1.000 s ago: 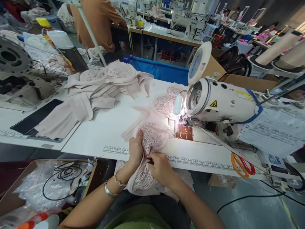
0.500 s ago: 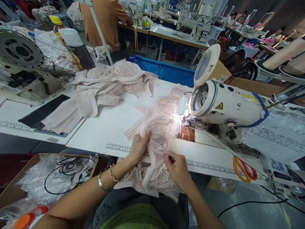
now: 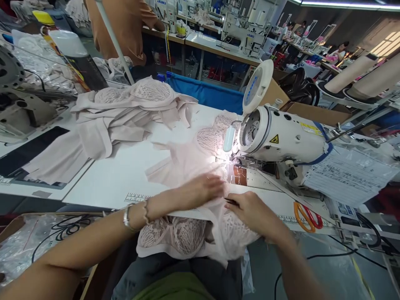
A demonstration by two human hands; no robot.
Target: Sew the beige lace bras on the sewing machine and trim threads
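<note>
Blurred by motion, my left hand (image 3: 206,191) reaches across the pale pink lace bra (image 3: 210,139) in front of the lit needle area; its fingers are too smeared to read. My right hand (image 3: 253,210) is closed on a small dark tool (image 3: 231,202) whose kind I cannot make out. The hand lies against pale lace fabric (image 3: 233,231) hanging over the table's front edge. More lace bra cups (image 3: 189,235) rest on my lap. The sewing machine (image 3: 287,133) stands to the right, with its lamp (image 3: 229,139) shining on the cloth.
A pile of pale bras (image 3: 150,93) lies at the back left of the white table (image 3: 103,179). Orange and red-handled scissors (image 3: 308,217) lie at the front right. A spray can (image 3: 78,58) stands behind the pile. Ahead, a person in a brown shirt (image 3: 118,29) sits.
My left hand has let go of the near cup and swept right toward the needle area. My right hand has shifted right, and fabric has slid further over the table edge. The view has turned slightly.
</note>
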